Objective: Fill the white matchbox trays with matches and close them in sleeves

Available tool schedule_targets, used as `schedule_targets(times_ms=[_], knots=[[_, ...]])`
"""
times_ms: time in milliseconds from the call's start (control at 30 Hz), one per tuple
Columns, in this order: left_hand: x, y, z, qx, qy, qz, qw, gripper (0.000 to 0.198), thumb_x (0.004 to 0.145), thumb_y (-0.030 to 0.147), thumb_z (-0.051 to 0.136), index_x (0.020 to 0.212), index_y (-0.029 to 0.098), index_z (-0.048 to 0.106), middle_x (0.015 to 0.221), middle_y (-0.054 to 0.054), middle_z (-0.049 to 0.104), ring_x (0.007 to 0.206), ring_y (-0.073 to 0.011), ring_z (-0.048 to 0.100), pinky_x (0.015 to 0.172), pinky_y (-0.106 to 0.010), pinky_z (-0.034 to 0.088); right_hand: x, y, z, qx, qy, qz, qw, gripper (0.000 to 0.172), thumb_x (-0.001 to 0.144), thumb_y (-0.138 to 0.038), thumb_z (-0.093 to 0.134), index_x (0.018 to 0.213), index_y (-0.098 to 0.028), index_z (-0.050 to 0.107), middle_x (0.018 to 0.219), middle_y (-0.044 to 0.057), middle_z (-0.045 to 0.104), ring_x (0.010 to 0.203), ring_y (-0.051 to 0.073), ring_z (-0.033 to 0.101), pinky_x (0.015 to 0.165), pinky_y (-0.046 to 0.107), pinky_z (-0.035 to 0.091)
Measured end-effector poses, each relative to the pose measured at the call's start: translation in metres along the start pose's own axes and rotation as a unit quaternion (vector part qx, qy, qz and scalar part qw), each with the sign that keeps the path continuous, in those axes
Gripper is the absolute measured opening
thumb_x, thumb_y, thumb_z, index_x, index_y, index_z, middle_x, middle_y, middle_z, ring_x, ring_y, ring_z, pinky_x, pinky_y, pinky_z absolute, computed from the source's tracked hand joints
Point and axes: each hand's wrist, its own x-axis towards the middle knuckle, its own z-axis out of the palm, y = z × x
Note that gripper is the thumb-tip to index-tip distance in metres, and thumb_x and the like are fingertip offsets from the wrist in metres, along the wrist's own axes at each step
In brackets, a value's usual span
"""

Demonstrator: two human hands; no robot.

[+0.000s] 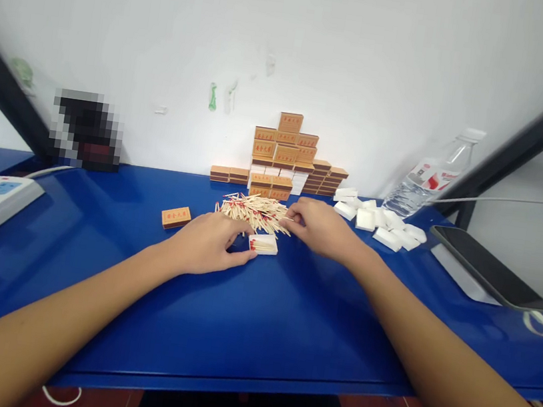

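A small white matchbox tray (270,246) with several red-tipped matches lying in it rests on the blue table. My left hand (210,243) grips the tray's left end between thumb and fingers. Just behind it spreads a loose heap of matchsticks (255,210). At the heap's right edge, the fingertips of my right hand (316,223) are pinched together on a matchstick; how many they hold is partly hidden. An orange matchbox sleeve (176,218) lies to the left of my left hand.
Orange matchboxes (287,145) stand stacked against the wall. White trays (365,219) are piled at right, near a water bottle (426,178) and a propped phone (489,268). A power strip (25,194) lies at left. The blue table's front edge (245,388) runs below my arms.
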Motion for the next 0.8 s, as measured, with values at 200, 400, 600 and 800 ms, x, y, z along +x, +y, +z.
schedule_targets(times_ms=[200,400,600,800], knots=[[0.000,-0.003,0.000,-0.014,0.006,-0.008,1.000,0.034,0.093,0.047,0.065,0.109,0.018,0.074,0.064,0.002,0.062,0.055,-0.0130,0.053,0.057,-0.029,0.032,0.000,0.011,-0.020,0.097,-0.016,-0.028,0.995,0.029,0.097,-0.040,0.063,0.078,-0.018,0.067,0.075,0.003,0.068,0.066,0.016,0.055,0.063,0.031,0.033],[0.000,-0.003,0.001,-0.021,0.007,-0.009,1.000,0.033,0.093,0.047,0.066,0.109,0.018,0.074,0.064,0.002,0.062,0.055,-0.0130,0.053,0.057,-0.029,0.031,-0.005,0.008,-0.035,0.183,-0.068,-0.072,0.978,0.043,0.095,-0.057,0.062,0.083,-0.018,0.072,0.072,0.003,0.065,0.067,0.016,0.051,0.064,0.031,0.034],[0.001,-0.002,0.000,-0.028,0.006,-0.010,1.000,0.033,0.093,0.047,0.067,0.107,0.018,0.074,0.065,0.003,0.062,0.055,-0.0125,0.052,0.056,-0.028,0.032,-0.008,0.006,-0.037,0.228,-0.149,-0.113,0.955,0.046,0.092,-0.064,0.064,0.088,-0.020,0.074,0.076,0.001,0.063,0.070,0.016,0.048,0.064,0.030,0.034],[0.000,-0.002,0.000,-0.035,0.004,-0.010,0.999,0.031,0.092,0.046,0.067,0.105,0.018,0.074,0.064,0.003,0.062,0.054,-0.0121,0.053,0.056,-0.028,0.032,-0.006,0.003,-0.027,0.230,-0.173,-0.120,0.950,0.045,0.093,-0.063,0.064,0.088,-0.019,0.074,0.077,0.002,0.064,0.069,0.015,0.049,0.065,0.030,0.035]])
